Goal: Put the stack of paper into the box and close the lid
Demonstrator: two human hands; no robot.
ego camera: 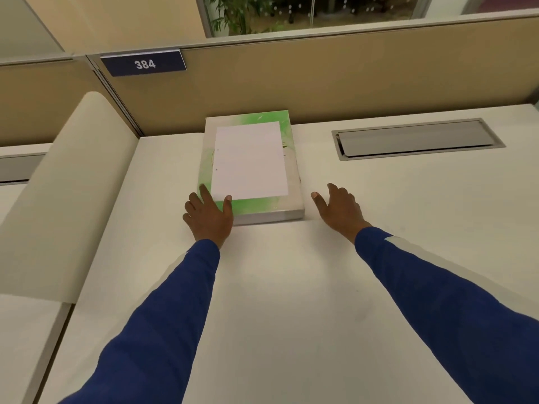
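Observation:
A flat white-and-green box lies on the white desk against the tan partition, its lid down. A white stack of paper rests on top of the lid. My left hand sits at the box's near left corner, fingers spread, thumb touching the paper's near edge. My right hand hovers open just right of the box's near right corner, apart from it. Both arms wear blue sleeves.
A grey cable hatch is set into the desk at the back right. A tan partition with a "384" sign runs behind. A cream rounded divider stands at the left.

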